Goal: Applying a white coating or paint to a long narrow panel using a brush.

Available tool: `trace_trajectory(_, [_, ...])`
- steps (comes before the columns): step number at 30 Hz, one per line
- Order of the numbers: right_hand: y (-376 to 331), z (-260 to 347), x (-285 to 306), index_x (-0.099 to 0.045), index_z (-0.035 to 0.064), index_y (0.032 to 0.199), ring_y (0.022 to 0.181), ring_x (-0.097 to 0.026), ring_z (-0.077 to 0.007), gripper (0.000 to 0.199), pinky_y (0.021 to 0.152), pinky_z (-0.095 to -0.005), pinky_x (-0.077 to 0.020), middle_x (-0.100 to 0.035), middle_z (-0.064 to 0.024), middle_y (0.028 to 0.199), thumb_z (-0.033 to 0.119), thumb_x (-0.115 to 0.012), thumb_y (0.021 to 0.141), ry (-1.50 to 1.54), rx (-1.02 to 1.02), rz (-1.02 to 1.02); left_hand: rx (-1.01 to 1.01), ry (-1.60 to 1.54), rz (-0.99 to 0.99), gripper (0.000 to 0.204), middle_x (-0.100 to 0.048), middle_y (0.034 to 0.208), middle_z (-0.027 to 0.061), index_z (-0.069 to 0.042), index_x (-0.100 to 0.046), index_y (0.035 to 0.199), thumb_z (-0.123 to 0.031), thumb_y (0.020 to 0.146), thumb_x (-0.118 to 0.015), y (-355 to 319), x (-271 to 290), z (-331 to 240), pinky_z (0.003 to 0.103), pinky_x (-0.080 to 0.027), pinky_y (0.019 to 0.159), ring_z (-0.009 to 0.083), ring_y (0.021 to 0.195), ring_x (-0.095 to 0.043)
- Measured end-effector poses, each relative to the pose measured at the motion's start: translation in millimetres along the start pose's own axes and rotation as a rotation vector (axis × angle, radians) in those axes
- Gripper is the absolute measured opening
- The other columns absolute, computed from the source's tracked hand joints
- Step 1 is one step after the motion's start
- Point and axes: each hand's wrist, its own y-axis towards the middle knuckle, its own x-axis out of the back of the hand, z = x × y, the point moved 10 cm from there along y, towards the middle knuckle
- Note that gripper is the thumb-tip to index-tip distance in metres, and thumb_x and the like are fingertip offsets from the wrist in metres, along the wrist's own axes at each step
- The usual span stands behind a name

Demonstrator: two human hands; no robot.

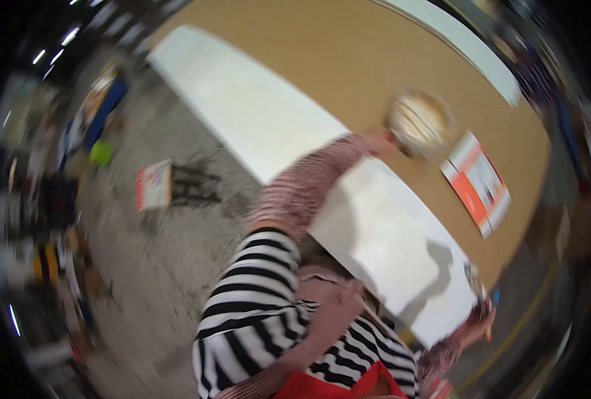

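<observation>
My left hand (pixel 380 141) reaches across a long white board and grips the near rim of a round tub (pixel 408 147). Pale cream stuff fills the tub, and a light strip seems to lie across it; both are blurred. Under my left sleeve runs the white board (pixel 389 226), its surface smooth and shiny in places. At the board's right end, my right hand (pixel 475 324) is closed around a small tool, too smeared to name, with blue and orange bits showing. Shadows of an arm and hand fall on the board.
A brown tabletop (pixel 295 46) lies under the board. An orange and white printed card or box (pixel 476 183) rests right of the tub. Another white panel (pixel 462 40) lines the far edge. On the concrete floor at left stands a small dark stool (pixel 196 185) beside a red-and-white box (pixel 154 186).
</observation>
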Motion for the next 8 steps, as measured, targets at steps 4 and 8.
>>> trace_trajectory(4, [27.3, -10.2, 12.0, -0.059, 0.0018, 0.103, 0.098, -0.057, -0.0237, 0.037, 0.085, -0.0375, -0.0463, -0.062, -0.0124, 0.105, 0.036, -0.054, 0.091, 0.189, 0.096, 0.085, 0.060, 0.188, -0.150, 0.022, -0.057, 0.060, 0.0001, -0.005, -0.063, 0.083, -0.025, 0.075, -0.068, -33.5, 25.4, -18.4, 0.026, -0.041, 0.040, 0.0087, 0.044, -0.049])
trace_trajectory(8, [42.4, -4.2, 44.8, -0.059, 0.0059, 0.107, 0.094, -0.061, -0.0211, 0.026, 0.079, -0.0301, -0.0497, -0.063, -0.0145, 0.108, 0.027, -0.056, 0.091, 0.302, 0.227, 0.148, -0.015, 0.483, -0.240, 0.035, -0.065, 0.076, 0.0092, -0.005, -0.064, 0.105, -0.022, 0.075, -0.067, -37.4, 18.8, -60.9, 0.028, -0.049, 0.047, 0.0173, 0.054, -0.060])
